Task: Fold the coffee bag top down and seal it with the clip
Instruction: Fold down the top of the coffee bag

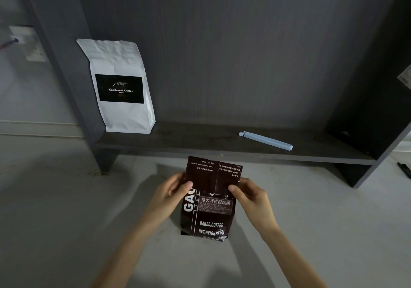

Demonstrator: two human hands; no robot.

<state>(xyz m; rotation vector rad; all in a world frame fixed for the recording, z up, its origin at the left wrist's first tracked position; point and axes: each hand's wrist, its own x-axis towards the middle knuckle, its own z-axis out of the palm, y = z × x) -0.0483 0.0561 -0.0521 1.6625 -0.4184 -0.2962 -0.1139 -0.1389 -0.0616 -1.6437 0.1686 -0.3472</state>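
Note:
A dark brown coffee bag (209, 216) with white print stands on the pale floor in front of me. Its top flap (211, 174) is bent over toward me, so the back-side print shows upside down. My left hand (171, 192) pinches the flap's left edge, thumb on the front. My right hand (249, 193) pinches the right edge the same way. A long light-blue clip (265, 140) lies shut on the low dark shelf beyond the bag, a little to the right, apart from both hands.
A white coffee bag (121, 85) with a black label stands at the left end of the dark shelf (200, 141), leaning on the back panel. Dark side panels rise at left and right. A wall socket (29, 43) sits at far left.

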